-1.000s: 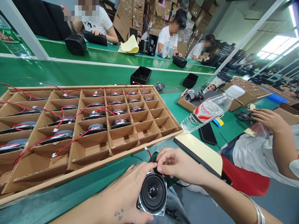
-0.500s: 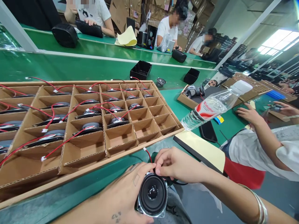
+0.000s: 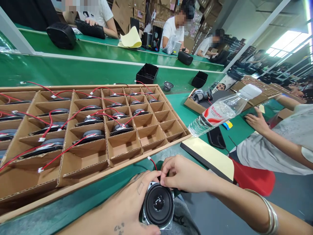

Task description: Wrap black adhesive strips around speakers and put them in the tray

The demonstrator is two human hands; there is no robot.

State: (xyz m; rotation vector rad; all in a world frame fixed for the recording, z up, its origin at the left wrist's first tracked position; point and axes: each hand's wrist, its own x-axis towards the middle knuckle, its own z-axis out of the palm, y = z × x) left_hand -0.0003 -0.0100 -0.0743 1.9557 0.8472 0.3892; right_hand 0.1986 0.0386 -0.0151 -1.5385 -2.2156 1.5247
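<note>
A round black speaker [image 3: 158,205] with a square metal frame is held at the front edge of the green bench, cone facing up. My left hand [image 3: 132,204] wraps around its left side, thumb below and fingers along the top. At the speaker's upper rim, my right hand [image 3: 174,174] has its thumb and fingers pinched together; what lies between them is hidden. A red wire [image 3: 153,164] with a white plug sticks up just beyond the fingertips. Left of my hands lies a cardboard divider tray [image 3: 144,151] with several wired speakers [image 3: 91,134] in its cells.
A water bottle [image 3: 218,111] leans across the tray's right corner. Near it are a black phone [image 3: 216,137], a pad with yellow paper [image 3: 207,156] and a small box of speaker parts [image 3: 193,103]. A co-worker's arm [image 3: 269,127] rests at right, above a red stool [image 3: 255,176].
My hands and the speaker have barely moved. The view has shifted slightly. The co-worker at right has leaned forward and stretched one arm farther away, showing more of the red stool.
</note>
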